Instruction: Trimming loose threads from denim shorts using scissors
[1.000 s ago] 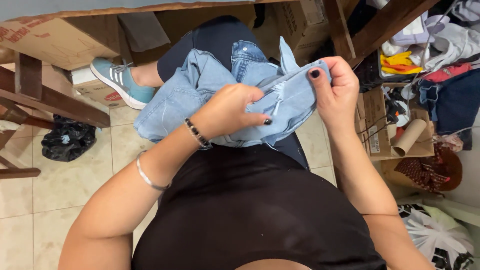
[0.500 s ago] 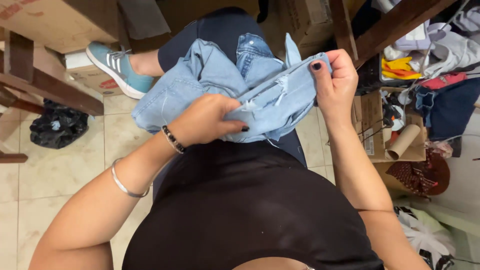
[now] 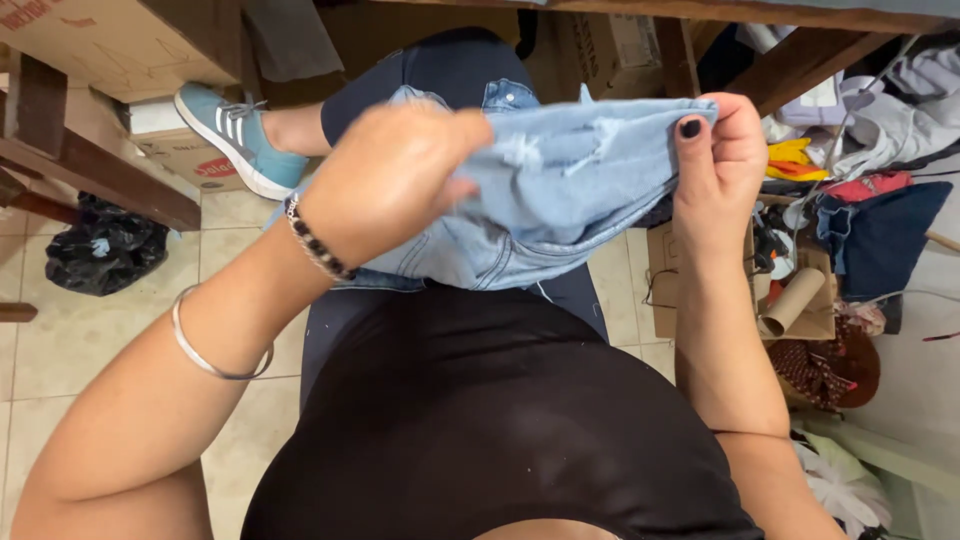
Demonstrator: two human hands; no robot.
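Seen from the head camera, a pale blue, distressed denim garment is held up over the person's lap, its long axis running roughly left to right between the two hands. The right hand pinches the garment's far right edge, thumb with dark polish and fingers closed together on the fabric. The left hand, with a beaded bracelet at the wrist and a thin silver bangle further up the forearm, is closed on the cloth at its left side, nearer the bunched bulk. Denim hangs below both hands, touching the dark trousers. A teal sneaker rests on the tiled floor, well apart from the hands.
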